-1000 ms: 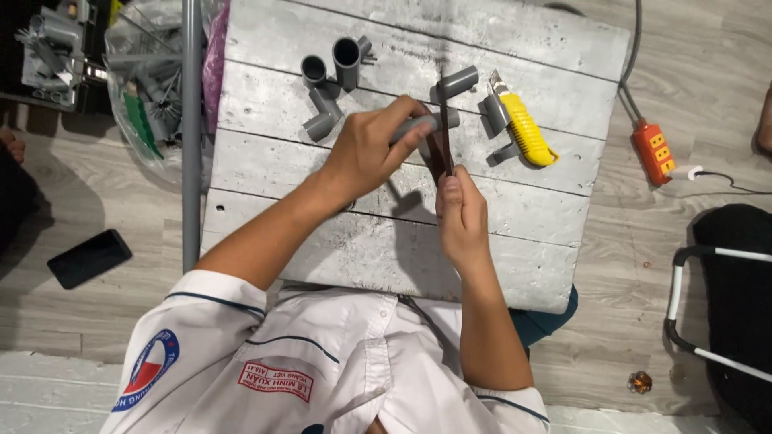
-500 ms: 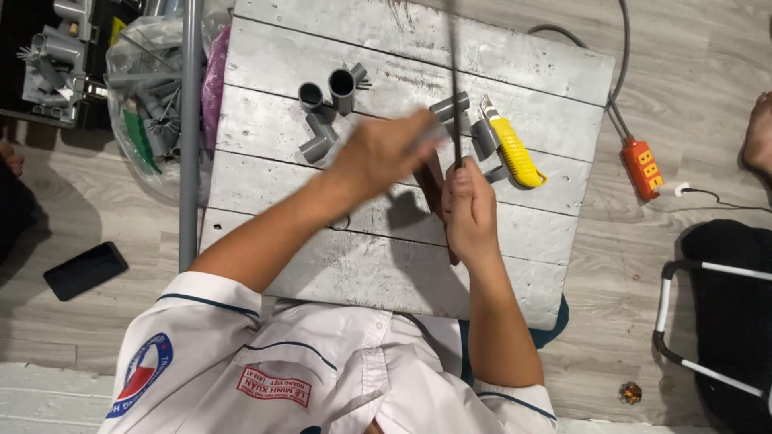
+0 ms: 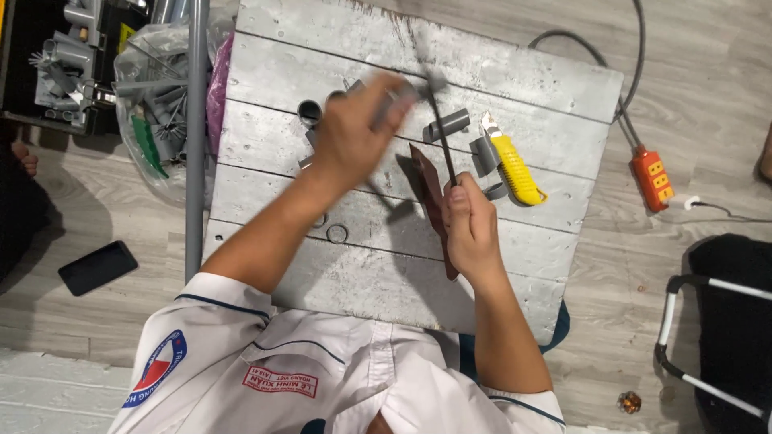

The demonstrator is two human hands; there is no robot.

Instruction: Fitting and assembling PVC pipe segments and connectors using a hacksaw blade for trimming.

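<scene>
Both hands are working over the counter: my right hand is gripping a thin dark rod beside a brown strip, my left hand, blurred, is clenching a grey pipe piece. Several cut pieces are lying done; this one is unfinished, I think.

White short-sleeved shirt (navy piping, shoulder emblem).

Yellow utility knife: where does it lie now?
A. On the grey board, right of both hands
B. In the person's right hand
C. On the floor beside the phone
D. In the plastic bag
A: the yellow utility knife lies on the grey board, untouched, beyond the right hand.
</scene>
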